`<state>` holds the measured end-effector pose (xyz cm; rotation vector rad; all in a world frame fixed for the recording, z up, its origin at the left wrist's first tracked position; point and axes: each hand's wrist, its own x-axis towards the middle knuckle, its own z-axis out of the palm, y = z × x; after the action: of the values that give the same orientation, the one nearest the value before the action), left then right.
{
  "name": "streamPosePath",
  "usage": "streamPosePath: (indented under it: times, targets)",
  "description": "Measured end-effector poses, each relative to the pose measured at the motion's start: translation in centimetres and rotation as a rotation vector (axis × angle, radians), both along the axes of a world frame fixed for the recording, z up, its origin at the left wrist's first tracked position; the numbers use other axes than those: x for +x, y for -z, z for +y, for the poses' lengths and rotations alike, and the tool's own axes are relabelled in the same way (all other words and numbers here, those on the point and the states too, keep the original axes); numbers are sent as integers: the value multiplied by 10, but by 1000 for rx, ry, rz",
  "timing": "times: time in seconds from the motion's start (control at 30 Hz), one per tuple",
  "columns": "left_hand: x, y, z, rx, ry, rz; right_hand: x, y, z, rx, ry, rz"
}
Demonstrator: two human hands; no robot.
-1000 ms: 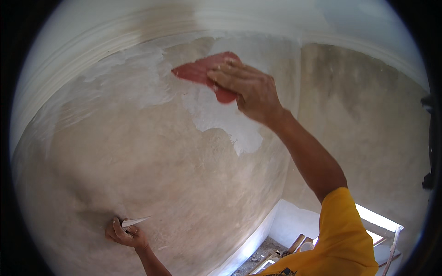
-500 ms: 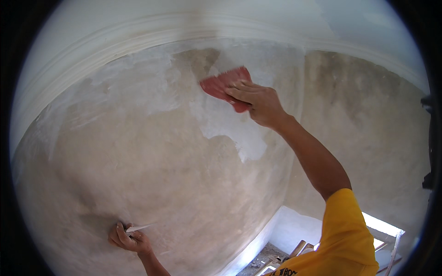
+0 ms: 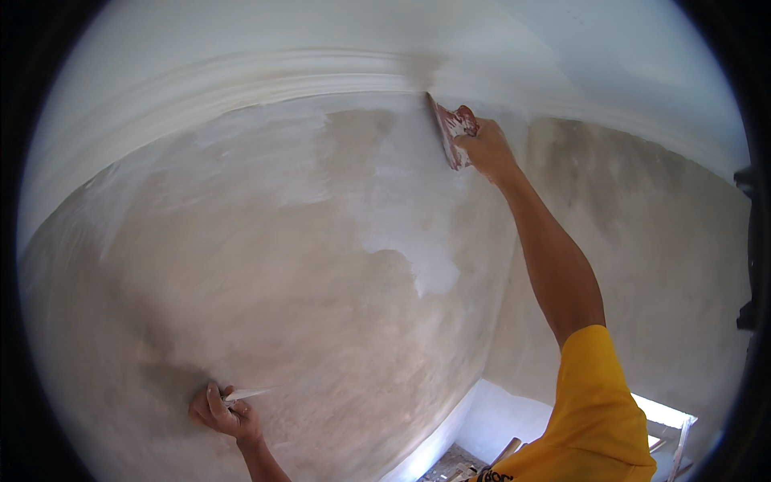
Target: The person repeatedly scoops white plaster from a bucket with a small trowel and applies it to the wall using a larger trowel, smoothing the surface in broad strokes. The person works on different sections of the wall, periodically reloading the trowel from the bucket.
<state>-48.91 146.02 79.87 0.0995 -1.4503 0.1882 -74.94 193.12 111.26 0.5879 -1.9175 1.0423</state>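
Note:
High on the wall, just under the cornice, my right hand (image 3: 488,149) grips a red putty spreader (image 3: 452,128) smeared with white. The spreader's long edge rests at the plastered wall surface, its upper corner near the moulding. Lower left, my left hand (image 3: 225,414) is closed around a thin, pale scraper (image 3: 247,394), seen almost edge-on; its handle is hidden in the fingers. White filler (image 3: 414,241) covers a patch of the brownish wall (image 3: 265,297) below the spreader, and more streaks lie to its left.
A moulded white cornice (image 3: 217,92) curves along the top where wall meets ceiling (image 3: 345,32). The adjoining wall (image 3: 634,241) meets this one in a corner at right. Far below are a white lower wall section (image 3: 506,414), wooden pieces (image 3: 507,450) and a bright opening (image 3: 662,410).
My right hand has swung the spreader up and to the right, turning its edge nearly upright beside the cornice. My left hand stays in about the same place with the scraper.

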Motion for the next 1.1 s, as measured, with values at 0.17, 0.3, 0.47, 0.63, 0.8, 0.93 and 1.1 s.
streamPosePath:
  times: [0.17,0.3,0.47,0.63,0.8,0.93,1.1]
  targets:
    - [4,-13,20,-5,2,0,22,-7,-3,16,-94,-55]
    - [-4,-21,46,-16,0,-14,27,-14,-2,56,-190,-81]
    - [-25,-25,82,-19,28,-24,39,-6,8,341,-78,102]
    - [-50,-27,126,-51,33,-5,5,15,71,421,-53,245]
    - [-83,-23,182,-44,35,-8,-72,39,124,327,153,466]
    - [-107,-10,230,-21,49,28,-91,44,192,416,12,372]
    - [-122,-7,265,8,8,14,-112,-11,234,297,-11,440]
